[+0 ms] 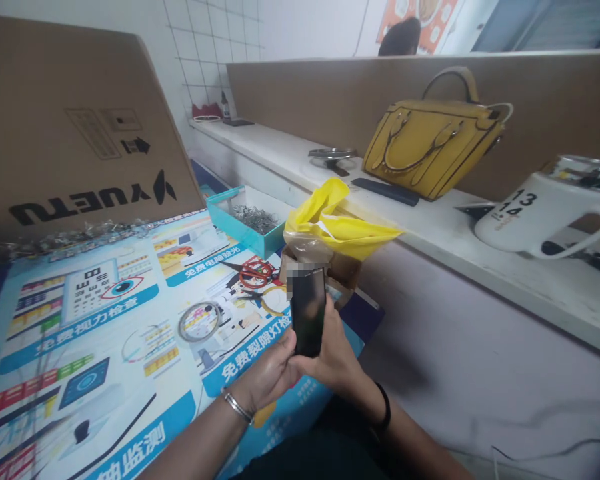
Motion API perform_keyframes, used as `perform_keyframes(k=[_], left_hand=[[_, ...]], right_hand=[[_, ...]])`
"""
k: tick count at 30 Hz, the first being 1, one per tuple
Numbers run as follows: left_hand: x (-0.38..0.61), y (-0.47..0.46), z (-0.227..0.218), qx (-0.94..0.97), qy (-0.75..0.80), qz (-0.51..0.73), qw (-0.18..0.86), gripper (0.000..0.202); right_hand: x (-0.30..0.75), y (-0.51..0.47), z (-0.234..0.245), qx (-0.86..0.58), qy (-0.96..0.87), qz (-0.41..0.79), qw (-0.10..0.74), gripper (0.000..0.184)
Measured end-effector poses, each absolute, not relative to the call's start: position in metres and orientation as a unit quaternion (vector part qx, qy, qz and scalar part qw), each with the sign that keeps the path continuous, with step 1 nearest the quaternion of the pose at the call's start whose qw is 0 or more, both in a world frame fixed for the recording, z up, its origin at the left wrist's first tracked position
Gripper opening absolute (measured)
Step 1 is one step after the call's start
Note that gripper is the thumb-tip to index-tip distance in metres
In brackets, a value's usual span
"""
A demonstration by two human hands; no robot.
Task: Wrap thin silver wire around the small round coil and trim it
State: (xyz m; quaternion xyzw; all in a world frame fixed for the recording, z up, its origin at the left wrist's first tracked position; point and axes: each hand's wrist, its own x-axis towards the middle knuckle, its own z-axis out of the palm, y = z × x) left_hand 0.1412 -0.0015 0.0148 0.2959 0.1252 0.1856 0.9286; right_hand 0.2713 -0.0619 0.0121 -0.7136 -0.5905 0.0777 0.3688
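A black smartphone (309, 320) stands tilted upright between my two hands, its dark screen facing me. My right hand (336, 350) is wrapped round its right side and lower edge. At the lower left edge, the fingers of my left hand (273, 370) close on the phone too. Just beyond the phone sits a small cardboard box (347, 270) with a yellow plastic bag (320, 217) on it. Left of the phone lie red-handled scissors (257, 273), yellow-handled scissors (273, 300) and a clear roll of tape (200, 321).
A turquoise box (250, 230) holds a heap of small metal pieces. A big carton (80, 120) stands on the left of the printed table cover (180, 360). Along the white ledge (280, 143) are a yellow handbag (430, 147) and a white mug (525, 217). A person's head shows behind the partition.
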Motion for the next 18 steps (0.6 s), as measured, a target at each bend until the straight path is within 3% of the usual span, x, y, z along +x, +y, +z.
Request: perform_keyframes(k=[6, 12, 18], left_hand=[[0.13, 0.009, 0.023, 0.466, 0.186, 0.173, 0.848, 0.045], [0.09, 0.028, 0.052, 0.717, 0.253, 0.134, 0.636, 0.056], [-0.002, 0.07, 0.032, 0.897, 0.374, 0.18, 0.151, 0.047]], right_hand=[[0.263, -0.063, 0.014, -0.724, -0.585, 0.026, 0.365, 0.111], [0.271, -0.06, 0.031, -0.716, -0.586, -0.036, 0.377, 0.102], [0.287, -0.058, 0.032, -0.733, -0.581, -0.069, 0.348, 0.102]])
